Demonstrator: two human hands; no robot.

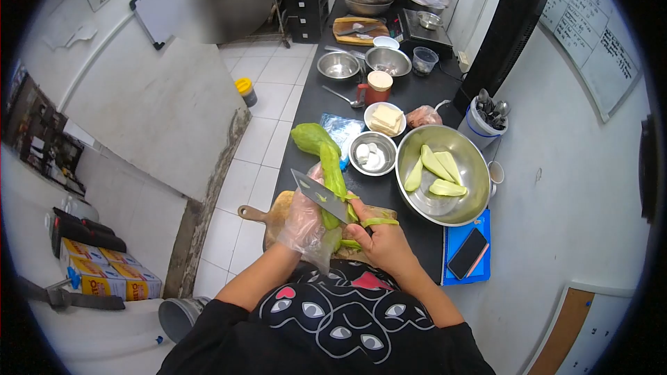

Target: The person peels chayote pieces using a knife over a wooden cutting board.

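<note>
My left hand (303,212), in a clear plastic glove, is wrapped round a long green vegetable (332,170) above the wooden board (278,217). The vegetable's wider end points away from me. My right hand (379,232) grips a knife (321,196), its broad blade lying across the vegetable. A strip of green peel (380,221) hangs by my right fingers, and more peel lies on the board. To the right, a large steel bowl (410,198) holds several pale green pieces (447,188).
Beyond my hands stand a small steel bowl with white pieces (373,153), a bowl of yellowish blocks (385,119), a red mug (376,92) and steel bowls (338,65). A phone (467,253) lies on a blue folder (481,229) at right. A blurred shape is at top left.
</note>
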